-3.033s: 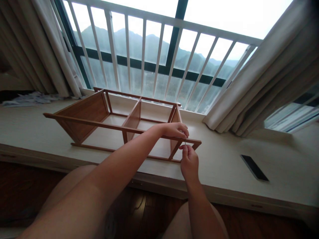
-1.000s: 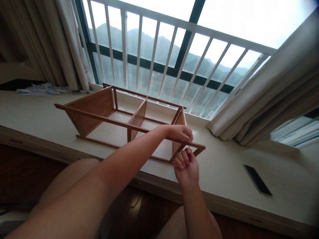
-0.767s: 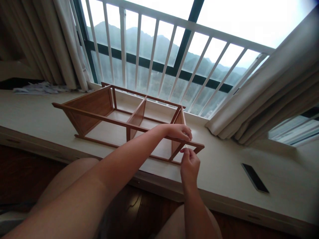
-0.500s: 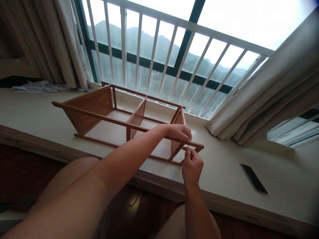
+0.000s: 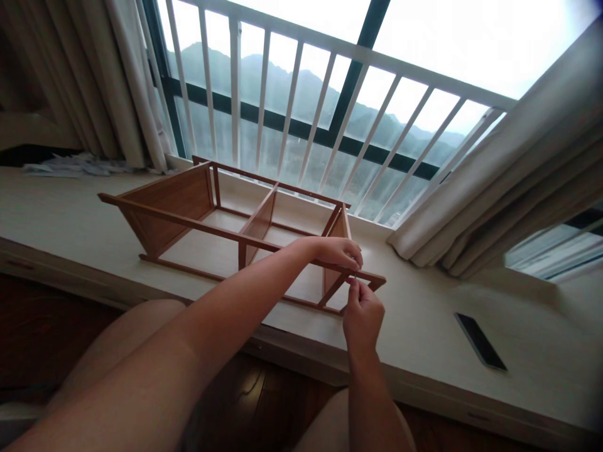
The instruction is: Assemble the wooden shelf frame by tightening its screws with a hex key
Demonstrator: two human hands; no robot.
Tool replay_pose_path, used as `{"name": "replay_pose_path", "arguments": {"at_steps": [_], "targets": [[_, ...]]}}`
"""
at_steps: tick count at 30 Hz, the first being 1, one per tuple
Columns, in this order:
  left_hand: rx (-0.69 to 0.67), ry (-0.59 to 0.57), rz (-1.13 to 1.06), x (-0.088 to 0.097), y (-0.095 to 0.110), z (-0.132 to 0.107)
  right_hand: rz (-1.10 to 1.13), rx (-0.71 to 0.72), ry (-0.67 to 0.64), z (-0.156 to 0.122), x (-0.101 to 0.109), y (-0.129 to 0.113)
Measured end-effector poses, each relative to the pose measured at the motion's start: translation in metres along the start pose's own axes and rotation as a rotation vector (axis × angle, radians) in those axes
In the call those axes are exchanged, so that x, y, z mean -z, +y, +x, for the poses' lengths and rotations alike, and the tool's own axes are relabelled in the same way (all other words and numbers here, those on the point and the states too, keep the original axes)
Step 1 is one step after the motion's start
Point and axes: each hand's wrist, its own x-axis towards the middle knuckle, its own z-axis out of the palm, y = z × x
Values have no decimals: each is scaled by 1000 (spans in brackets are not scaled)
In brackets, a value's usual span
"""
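Note:
A brown wooden shelf frame (image 5: 188, 221) lies on its side on the pale window ledge, with panels set across it. My left hand (image 5: 340, 252) reaches over its near rail at the right end, fingers curled down against the wood; what they hold is hidden. Just below, my right hand (image 5: 363, 315) is closed in a pinch, thumb up, on a thin metal rod (image 5: 355, 274) at the same rail. Only a short length of the rod shows between the two hands, too small to tell its kind.
A black phone (image 5: 480, 341) lies on the ledge (image 5: 424, 339) to the right. White paper scraps (image 5: 78, 164) are at the far left. Behind the frame stands a white railing (image 5: 301, 81) before the window, with curtains (image 5: 490, 169) on both sides. My knees are below the ledge.
Both hands stay at the same rail end, with only a slight shift of the fingers around the thin rod. The shelf frame has not visibly moved.

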Motion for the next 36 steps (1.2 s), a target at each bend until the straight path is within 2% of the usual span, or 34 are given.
{"name": "replay_pose_path", "arguments": {"at_steps": [9, 13, 16, 18, 20, 22, 25, 30, 33, 36], "targets": [[-25, -15, 19, 1, -1, 0, -288, 13, 45, 1, 4, -11], [-8, -1, 17, 1, 3, -1, -258, 14, 18, 3, 6, -12], [28, 0, -3, 1, 5, -2, -18, -15, -10, 4, 2, -11], [32, -5, -7, 1, 5, -2, 351, -136, -72, 3, -3, -11], [30, -2, 5, 1, 4, -1, 842, -308, -211, 1, -6, -14], [37, 4, 13, 0, 2, -1, 1285, -421, -350, -1, -7, -18], [31, 2, 10, 0, 2, 0, 1642, -462, -436, -3, -6, -21], [33, -5, -10, 1, 3, 0, 1757, -479, -497, -4, -5, -19], [28, 5, -7, 1, 4, -1, 1663, -463, -502, -5, -7, -18], [37, 9, -8, 1, 4, -1, 1486, -446, -451, -6, -9, -18]]}}
